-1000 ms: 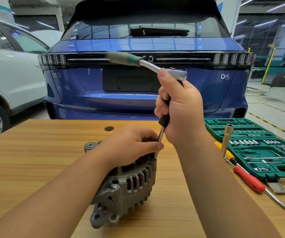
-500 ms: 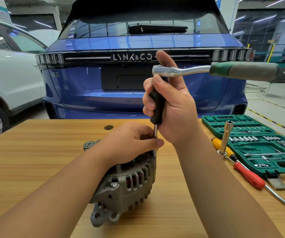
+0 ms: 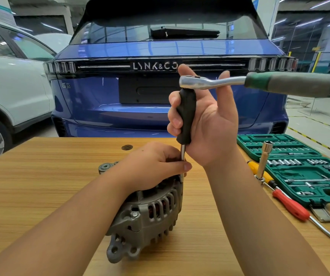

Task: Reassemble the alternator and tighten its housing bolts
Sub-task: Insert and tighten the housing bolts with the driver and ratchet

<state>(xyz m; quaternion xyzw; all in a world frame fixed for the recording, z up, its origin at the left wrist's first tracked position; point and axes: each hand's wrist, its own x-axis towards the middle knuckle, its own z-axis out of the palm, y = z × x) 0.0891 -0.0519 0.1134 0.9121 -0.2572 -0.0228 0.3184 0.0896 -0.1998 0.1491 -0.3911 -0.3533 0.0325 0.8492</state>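
- Nearest to me, the alternator [image 3: 150,214] lies on its side on the wooden table [image 3: 40,186], its mounting ear toward the person and the vented housing facing up and to the right. One housing bolt [image 3: 134,214] shows on the near flank; it looks seated, though I cannot judge how tight it is.
- The left hand [image 3: 156,166] rests over the top of the alternator and presses it down, while its thumb and fingers pinch the metal shaft [image 3: 183,154] of the driver close to the housing. I think this is to guide the tip onto a bolt and to keep the body from rolling.
- The right hand [image 3: 205,120] curls its lower fingers round the black handle [image 3: 186,114], thumb and forefinger raised beside the ratchet [image 3: 259,83]. The ratchet sits on the top of the handle and its green grip stands out to the right (a long lever, so turning needs less force).
- The right side has open air for the swing of the lever. Lower on the table there is less room: an upright socket extension [image 3: 264,156], a red screwdriver [image 3: 291,206] and the green socket case [image 3: 319,186] lie near the right forearm.
- The far table edge is well behind the work, and beyond it stands the blue car [image 3: 160,108], with a white car [image 3: 10,86] on the left.
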